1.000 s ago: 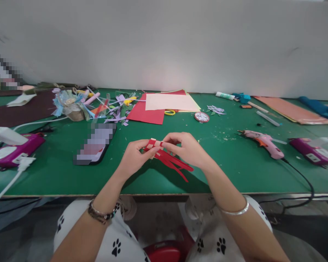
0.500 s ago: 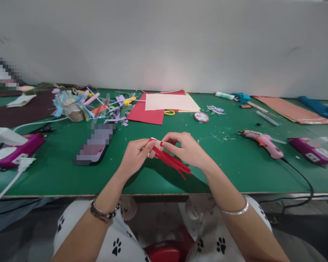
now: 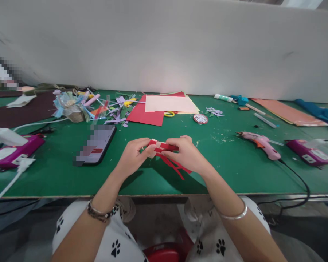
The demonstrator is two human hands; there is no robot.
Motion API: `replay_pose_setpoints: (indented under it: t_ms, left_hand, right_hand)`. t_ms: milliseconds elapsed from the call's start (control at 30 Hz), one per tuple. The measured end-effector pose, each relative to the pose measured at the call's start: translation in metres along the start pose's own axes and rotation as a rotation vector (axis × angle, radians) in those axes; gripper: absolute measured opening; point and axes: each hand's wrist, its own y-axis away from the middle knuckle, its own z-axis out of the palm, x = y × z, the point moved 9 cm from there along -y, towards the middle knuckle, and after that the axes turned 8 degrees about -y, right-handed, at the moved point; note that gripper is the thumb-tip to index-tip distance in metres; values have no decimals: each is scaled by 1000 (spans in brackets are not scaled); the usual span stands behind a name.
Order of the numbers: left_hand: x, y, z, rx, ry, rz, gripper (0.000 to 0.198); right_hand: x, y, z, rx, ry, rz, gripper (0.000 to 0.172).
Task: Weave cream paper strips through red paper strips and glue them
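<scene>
Two bare hands work together above the front part of a green counter (image 3: pixel 248 174), both closed on one small woven piece of red and cream paper strips (image 3: pixel 159 146). The left hand (image 3: pixel 133 154) pinches its left end between thumb and fingers; the right hand (image 3: pixel 187 154) grips the other end, partly hiding it. Loose red strips trail below, slanting down to the right.

Left of the hands lies a dark smartphone (image 3: pixel 105 145), its screen partly blurred out; farther left is a purple power strip (image 3: pixel 30 145). Beyond the hands, lilac and green paper scraps (image 3: pixel 120 115) sit beside a red paper sheet (image 3: pixel 146 118), overlapped by a pale pink sheet (image 3: pixel 169 104). A yellow loop handle (image 3: pixel 169 116) pokes from under the sheets, near a round, white, red-rimmed disc (image 3: pixel 200 118).

To the right, well apart from the hands, rests a pink glue gun (image 3: pixel 268 147), its black cord (image 3: pixel 308 191) running past the counter's front edge. A second purple power strip (image 3: pixel 303 149) lies beyond it.
</scene>
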Motion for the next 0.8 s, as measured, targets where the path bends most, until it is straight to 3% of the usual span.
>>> replay_pose_setpoints:
  t_ms: [100, 233, 300, 367, 500, 600, 700, 800]
  left_hand:
    - [-22, -1, -31, 68, -234, 26, 43]
    - [-96, 13, -81, 167, -558, -344, 36]
    - [-115, 18, -85, 125, -559, -381, 31]
    - [-118, 21, -84, 121, -548, -379, 30]
    - [-84, 21, -68, 134, -480, -297, 40]
    - [-43, 18, -30, -14, -144, -181, 47]
    - [-20, 21, 11, -198, 170, -231, 48]
    - [-25, 23, 30, -172, 477, -393, 58]
  right_hand:
    - [0, 1, -3, 23, 1, -4, 26]
    - [0, 1, -6, 36, -5, -3, 22]
    - [-1, 1, -6, 37, -6, 2, 21]
    - [-2, 2, -8, 40, -1, 6, 20]
    - [-5, 4, -14, 68, 36, -2, 20]
    - [-5, 4, -24, 121, 104, -4, 19]
    - [-7, 2, -39, 201, 182, -13, 19]
    - [-11, 0, -50, 263, 270, -33, 19]
